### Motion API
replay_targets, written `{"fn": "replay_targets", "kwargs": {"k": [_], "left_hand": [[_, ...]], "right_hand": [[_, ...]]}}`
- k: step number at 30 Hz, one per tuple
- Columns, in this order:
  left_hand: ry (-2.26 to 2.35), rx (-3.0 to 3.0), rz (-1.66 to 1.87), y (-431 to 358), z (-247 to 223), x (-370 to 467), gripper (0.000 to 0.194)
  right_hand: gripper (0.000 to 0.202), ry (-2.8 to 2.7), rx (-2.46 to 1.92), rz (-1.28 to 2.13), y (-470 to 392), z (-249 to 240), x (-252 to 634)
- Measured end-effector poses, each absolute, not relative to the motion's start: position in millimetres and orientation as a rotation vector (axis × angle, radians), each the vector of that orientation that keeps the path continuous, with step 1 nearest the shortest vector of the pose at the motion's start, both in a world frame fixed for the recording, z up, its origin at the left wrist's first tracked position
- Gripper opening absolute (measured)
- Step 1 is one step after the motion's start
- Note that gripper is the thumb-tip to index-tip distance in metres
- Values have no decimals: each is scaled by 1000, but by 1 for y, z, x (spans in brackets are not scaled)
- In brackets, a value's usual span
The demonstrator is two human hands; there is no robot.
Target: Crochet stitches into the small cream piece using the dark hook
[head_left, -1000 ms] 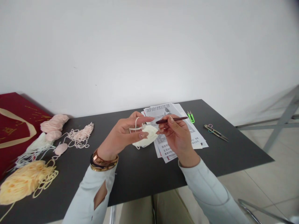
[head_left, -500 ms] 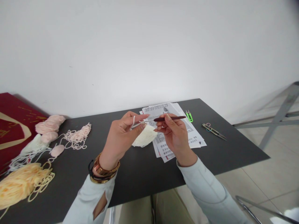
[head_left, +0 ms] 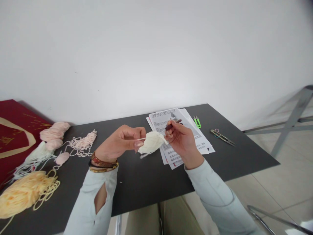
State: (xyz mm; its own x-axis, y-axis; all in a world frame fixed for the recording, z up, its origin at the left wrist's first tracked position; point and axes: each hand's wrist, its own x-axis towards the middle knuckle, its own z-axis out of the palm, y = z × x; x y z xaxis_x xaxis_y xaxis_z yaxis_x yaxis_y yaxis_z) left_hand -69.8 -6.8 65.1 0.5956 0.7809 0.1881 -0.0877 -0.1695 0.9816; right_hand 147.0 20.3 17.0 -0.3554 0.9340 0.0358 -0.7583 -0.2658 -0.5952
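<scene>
Fingers of our left hand [head_left: 119, 142] and right hand [head_left: 183, 141] were bent | black table [head_left: 137, 184] apparently bore the cream skein [head_left: 152, 143] between them | right grasped dark tool [head_left: 168, 127], seemingly for control | left pinched pale strand [head_left: 141, 139], probably for tension

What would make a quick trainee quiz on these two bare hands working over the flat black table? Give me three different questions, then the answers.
1. Which hand holds the slim dark-brown tool?
2. The left hand pinches: (a) a paper sheet, (b) a thin pale yarn strand, (c) metal snips.
3. True or false: the small snips with bright-green handles lie beside the right edge of the printed white paper sheets.

Key: 1. The right hand. 2. b. 3. True.
</scene>
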Motion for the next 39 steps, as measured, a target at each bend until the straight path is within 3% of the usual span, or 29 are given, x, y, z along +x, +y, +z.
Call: {"fn": "replay_targets", "kwargs": {"k": [5, 9, 14, 18, 20, 21, 28, 34, 39], "left_hand": [[808, 1803, 449, -1, 65, -77, 37], [770, 1784, 605, -1, 65, -73, 49], [913, 1798, 529, -3, 62, -73, 42], [488, 1535, 910, -4, 55, -71, 49], [419, 1409, 1057, -6, 54, -63, 25], [428, 1344, 1115, -8, 54, -58, 22], [773, 1555, 1126, -30, 62, -30, 63], [1164, 1564, 1314, -36, 63, -19, 61], [1051, 1366, 1414, -33, 65, -13, 51]], "right_hand": [[7, -600, -375, 1938, 20, 18, 149], [7, -587, -374, 1975, 19, 21, 149], [8, -616, -360, 1993, 19, 22, 149], [8, -627, -353, 1966, 19, 22, 151], [8, -634, -355, 1948, 19, 22, 151], [9, -639, -360, 1936, 18, 22, 151], [18, -751, -433, 1677, 15, 25, 149], [18, -839, -469, 1401, 10, 25, 144], [14, -883, -477, 1327, 6, 25, 141]]}}
